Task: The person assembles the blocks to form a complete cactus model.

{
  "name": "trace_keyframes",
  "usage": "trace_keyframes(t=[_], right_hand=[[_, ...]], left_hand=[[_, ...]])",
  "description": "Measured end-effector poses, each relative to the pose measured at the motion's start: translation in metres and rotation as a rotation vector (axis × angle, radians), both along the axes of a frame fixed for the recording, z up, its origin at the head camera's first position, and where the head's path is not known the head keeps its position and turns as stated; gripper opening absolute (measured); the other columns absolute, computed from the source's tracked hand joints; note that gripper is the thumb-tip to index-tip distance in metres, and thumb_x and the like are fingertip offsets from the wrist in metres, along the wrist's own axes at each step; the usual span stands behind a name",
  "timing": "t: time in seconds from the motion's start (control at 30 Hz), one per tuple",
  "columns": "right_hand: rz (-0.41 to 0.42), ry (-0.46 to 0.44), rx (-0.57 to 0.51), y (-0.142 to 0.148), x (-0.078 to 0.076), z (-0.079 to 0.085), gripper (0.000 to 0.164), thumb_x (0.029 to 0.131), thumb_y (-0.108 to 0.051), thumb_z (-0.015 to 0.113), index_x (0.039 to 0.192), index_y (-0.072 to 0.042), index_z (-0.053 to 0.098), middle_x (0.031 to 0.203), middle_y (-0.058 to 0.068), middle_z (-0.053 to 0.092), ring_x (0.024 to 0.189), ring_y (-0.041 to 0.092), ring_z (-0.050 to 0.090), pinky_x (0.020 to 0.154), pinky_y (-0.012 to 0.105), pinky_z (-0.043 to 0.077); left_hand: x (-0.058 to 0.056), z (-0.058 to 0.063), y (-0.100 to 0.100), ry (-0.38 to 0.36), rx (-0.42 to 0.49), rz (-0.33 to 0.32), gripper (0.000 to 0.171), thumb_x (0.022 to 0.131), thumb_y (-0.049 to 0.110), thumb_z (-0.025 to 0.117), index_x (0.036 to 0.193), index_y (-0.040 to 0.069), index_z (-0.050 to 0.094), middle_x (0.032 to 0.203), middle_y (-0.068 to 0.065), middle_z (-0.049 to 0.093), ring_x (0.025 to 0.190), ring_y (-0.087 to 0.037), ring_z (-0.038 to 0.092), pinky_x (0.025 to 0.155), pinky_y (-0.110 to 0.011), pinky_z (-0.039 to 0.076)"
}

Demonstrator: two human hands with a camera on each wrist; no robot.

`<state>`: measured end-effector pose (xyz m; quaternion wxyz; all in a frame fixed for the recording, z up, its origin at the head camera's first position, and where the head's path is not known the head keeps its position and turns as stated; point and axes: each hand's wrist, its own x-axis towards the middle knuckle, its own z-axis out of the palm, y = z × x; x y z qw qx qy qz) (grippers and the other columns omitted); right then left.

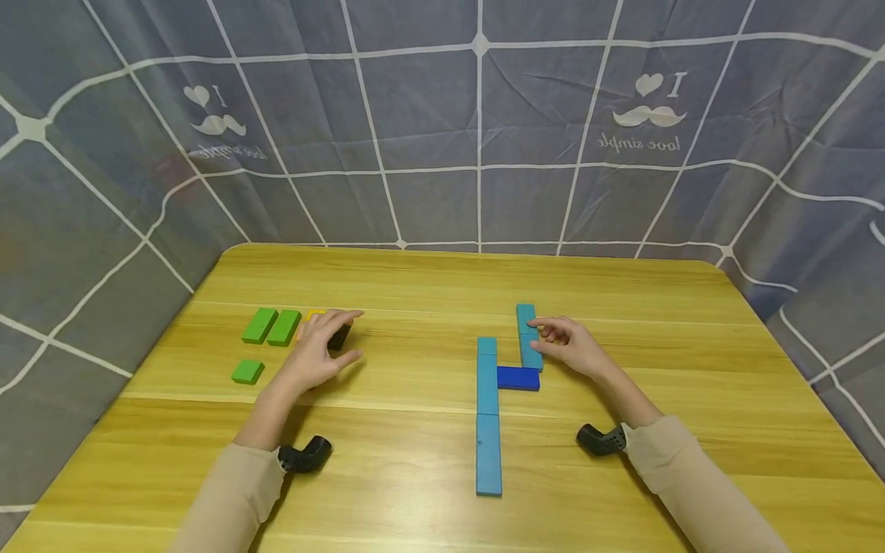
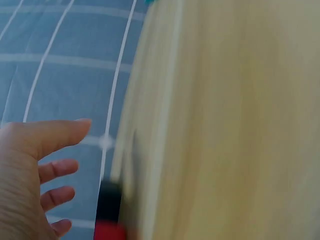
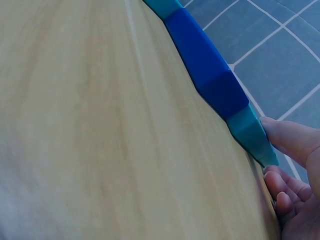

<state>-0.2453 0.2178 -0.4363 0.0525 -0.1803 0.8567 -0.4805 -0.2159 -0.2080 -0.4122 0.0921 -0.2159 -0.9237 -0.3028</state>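
Observation:
My left hand [image 1: 319,349] hovers at the left beside a black block [image 1: 339,338], fingers spread and thumb apart. It partly covers a yellow piece [image 1: 316,313]. In the left wrist view, a gap separates the hand from a blurred black block [image 2: 109,200] and a red one [image 2: 110,231]. My right hand [image 1: 574,346] is at two light blue blocks [image 1: 531,355] set end to end, its index finger over the far one and its thumb by the near one. In the right wrist view its thumb touches a teal-looking block [image 3: 247,131]. A dark blue block [image 1: 518,378] lies just nearer.
A line of light blue blocks [image 1: 488,453] runs toward the near edge, meeting the dark blue block's left end. Several green blocks [image 1: 260,326] lie at the left. A grey-blue gridded cloth [image 1: 429,115] hangs behind the wooden table [image 1: 387,476]. Black devices [image 1: 307,455] are on both wrists.

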Motion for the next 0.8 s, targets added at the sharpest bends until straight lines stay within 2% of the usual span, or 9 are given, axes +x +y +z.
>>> trace_keyframes(t=[0.13,0.27,0.5,0.8], right_hand=[[0.001,0.0,-0.001,-0.001,0.0,0.0,0.039,0.086,-0.016,0.064,0.122,-0.001,0.057,0.095,0.012,0.05,0.079,0.02,0.042,0.067,0.024,0.038],[-0.007,-0.001,0.007,-0.003,0.001,0.003,0.039,0.086,-0.011,0.063,0.122,0.002,0.056,0.096,0.014,0.05,0.079,0.02,0.042,0.067,0.024,0.038],[0.008,0.004,0.023,-0.014,0.015,0.029,0.038,0.086,-0.003,0.061,0.12,0.01,0.053,0.095,0.022,0.05,0.077,0.023,0.042,0.067,0.025,0.037],[0.006,-0.017,0.007,-0.014,0.017,0.031,0.038,0.086,-0.003,0.061,0.121,0.01,0.053,0.095,0.023,0.049,0.077,0.024,0.041,0.067,0.025,0.037]], left_hand=[[-0.006,-0.001,-0.024,-0.012,-0.091,0.03,0.06,0.078,0.022,0.072,0.131,0.01,0.046,0.124,-0.017,0.047,0.112,-0.039,0.035,0.087,-0.055,0.021],[-0.011,-0.002,-0.038,-0.04,-0.155,0.043,0.06,0.079,0.023,0.07,0.133,0.01,0.045,0.126,-0.017,0.044,0.112,-0.04,0.032,0.088,-0.056,0.017],[-0.019,0.0,-0.049,-0.099,-0.217,0.048,0.063,0.079,0.021,0.069,0.135,0.008,0.042,0.132,-0.02,0.037,0.115,-0.041,0.028,0.089,-0.057,0.014],[-0.028,0.002,-0.05,-0.188,-0.257,0.032,0.064,0.079,0.024,0.068,0.135,0.009,0.041,0.135,-0.017,0.03,0.116,-0.04,0.023,0.09,-0.058,0.011]])
